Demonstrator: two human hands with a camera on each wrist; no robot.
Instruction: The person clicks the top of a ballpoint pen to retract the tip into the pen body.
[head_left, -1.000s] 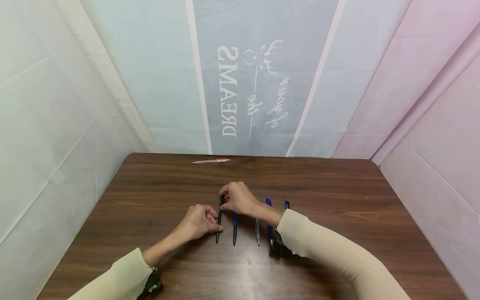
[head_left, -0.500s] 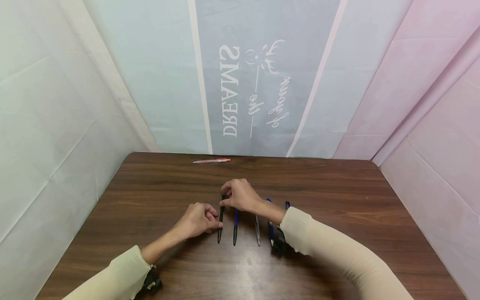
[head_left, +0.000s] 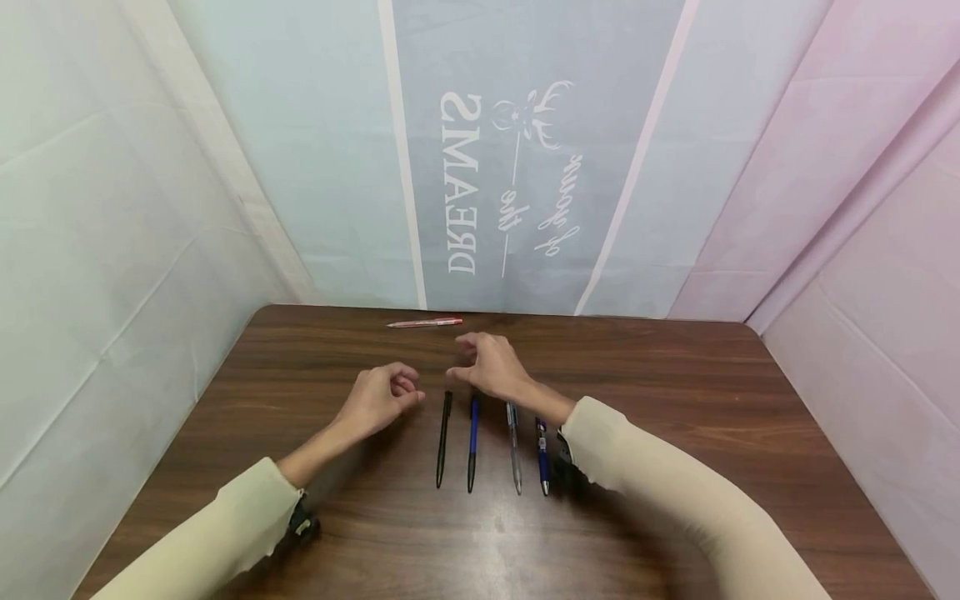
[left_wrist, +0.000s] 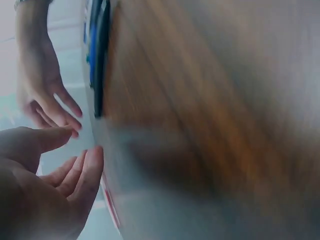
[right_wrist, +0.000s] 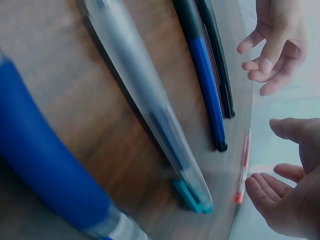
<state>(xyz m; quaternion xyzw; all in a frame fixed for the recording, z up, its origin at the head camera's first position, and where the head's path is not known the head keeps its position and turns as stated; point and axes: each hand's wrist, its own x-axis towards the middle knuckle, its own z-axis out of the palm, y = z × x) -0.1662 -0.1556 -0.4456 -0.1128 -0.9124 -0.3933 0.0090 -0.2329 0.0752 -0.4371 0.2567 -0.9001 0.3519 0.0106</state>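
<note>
A black pen point(head_left: 443, 440) lies lengthwise on the table, between my two hands in the left wrist view. My left hand point(head_left: 378, 400) hovers to its left, fingers loosely bent and holding nothing. Beyond the pen's far end is my right hand point(head_left: 491, 365), thumb and fingers apart with nothing between them. To the right of the black pen lie a blue-and-black pen point(head_left: 472, 446), a clear pen point(head_left: 515, 454) with a teal clip point(right_wrist: 187, 196), and a thicker blue pen point(head_left: 543, 458), roughly side by side. The right forearm hides the table beyond the blue pen.
A red-capped clear pen point(head_left: 424, 322) lies crosswise near the back edge of the brown wooden table point(head_left: 645, 367). Behind it hangs a pale printed cloth point(head_left: 517, 167). White cloth walls point(head_left: 135, 250) stand at both sides.
Both hands have let go of the black pen, which shifted slightly right and now lies beside the others. The left hand moved away up and left; the right hand moved toward the back.
</note>
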